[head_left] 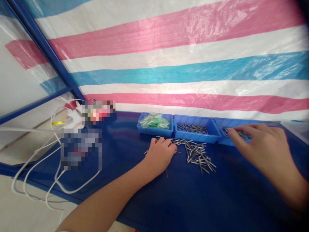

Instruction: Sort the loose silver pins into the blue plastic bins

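Loose metal pins (196,151) lie right of frame centre, long axes mixed, many slanting toward lower right. Left hand (161,153), nearer, is just left, fingers curled over pins; right hand (267,146) overlaps the right bin (226,140). Neither grip determinable.

Middle tray (196,137): blue, open-topped, upright. Loose pins (201,157): slim, straight, silvery metal; lying flat, unsorted, pointing in many directions, many crossing. Densest heap just in front of middle tray; thinner scatter continues to front-left of it, partly hidden. One pin front-left of middle tray, clear of main heap. Tray pins (193,128): similar metal, jumbled inside middle tray. Right tray (232,141): blue, upright, directly right of middle tray; small metal pieces (225,131) inside, partly hidden, detail unclear.
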`<state>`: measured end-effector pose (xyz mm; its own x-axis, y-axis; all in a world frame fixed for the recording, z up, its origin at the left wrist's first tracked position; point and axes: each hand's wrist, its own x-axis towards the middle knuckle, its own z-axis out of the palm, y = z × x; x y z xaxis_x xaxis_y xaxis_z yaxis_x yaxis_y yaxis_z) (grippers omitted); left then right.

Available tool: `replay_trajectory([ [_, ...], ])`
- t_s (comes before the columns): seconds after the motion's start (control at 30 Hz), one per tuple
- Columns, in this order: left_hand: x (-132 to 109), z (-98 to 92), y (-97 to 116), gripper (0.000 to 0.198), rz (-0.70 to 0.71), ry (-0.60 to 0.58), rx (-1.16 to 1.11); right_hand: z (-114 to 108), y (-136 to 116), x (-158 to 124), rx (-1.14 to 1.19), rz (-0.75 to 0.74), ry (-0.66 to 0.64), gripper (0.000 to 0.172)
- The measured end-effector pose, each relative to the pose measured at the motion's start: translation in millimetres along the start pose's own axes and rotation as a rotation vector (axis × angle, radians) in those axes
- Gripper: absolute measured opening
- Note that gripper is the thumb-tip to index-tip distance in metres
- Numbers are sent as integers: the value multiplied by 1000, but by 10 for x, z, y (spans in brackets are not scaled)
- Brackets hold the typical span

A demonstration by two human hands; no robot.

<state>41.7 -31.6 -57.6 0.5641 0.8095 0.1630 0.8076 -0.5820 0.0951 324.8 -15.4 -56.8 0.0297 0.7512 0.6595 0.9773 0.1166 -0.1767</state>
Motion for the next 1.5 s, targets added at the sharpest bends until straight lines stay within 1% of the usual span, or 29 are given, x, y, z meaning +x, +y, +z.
replay_trajectory([
  [0.07,11,-1,0,21,-15,39,-43,-20,-190,-33,100,-73,-48,32],
  [0.1,16,-6,4,22,-27,66,-86,-26,-292,-58,186,-87,-93,31],
  [0.13,22,-15,13,22,-37,95,-152,-29,-394,-88,295,-85,-176,29],
  [0.23,25,-53,66,21,-72,178,-453,-21,-666,-202,626,42,-397,30],
  [0.3,17,-73,118,19,-95,216,-643,-11,-789,-272,763,114,-449,32],
  [0.4,0,-77,186,17,-121,235,-786,-9,-879,-334,847,150,-442,28],
  [0.6,-7,-35,242,17,-145,222,-881,-50,-927,-351,935,168,-394,21],
  [0.7,-6,-41,256,20,-124,199,-887,-77,-939,-355,931,142,-372,17],
  [0.87,2,-93,249,23,-23,137,-837,-104,-944,-365,919,87,-358,13],
  [1.03,7,-93,233,26,-20,126,-841,-122,-970,-371,917,56,-342,11],
  [1.13,4,-78,229,23,-13,119,-862,-149,-978,-360,920,9,-335,9],
  [1.23,4,-72,222,19,-24,153,-901,-173,-961,-340,933,-28,-340,10],
  [1.37,14,-76,199,16,-77,227,-934,-174,-929,-325,927,-7,-344,12],
  [1.43,21,-84,188,17,-96,263,-936,-164,-920,-319,909,4,-368,12],
  [1.5,26,-96,179,19,-107,279,-925,-153,-908,-304,876,-15,-415,14],
])
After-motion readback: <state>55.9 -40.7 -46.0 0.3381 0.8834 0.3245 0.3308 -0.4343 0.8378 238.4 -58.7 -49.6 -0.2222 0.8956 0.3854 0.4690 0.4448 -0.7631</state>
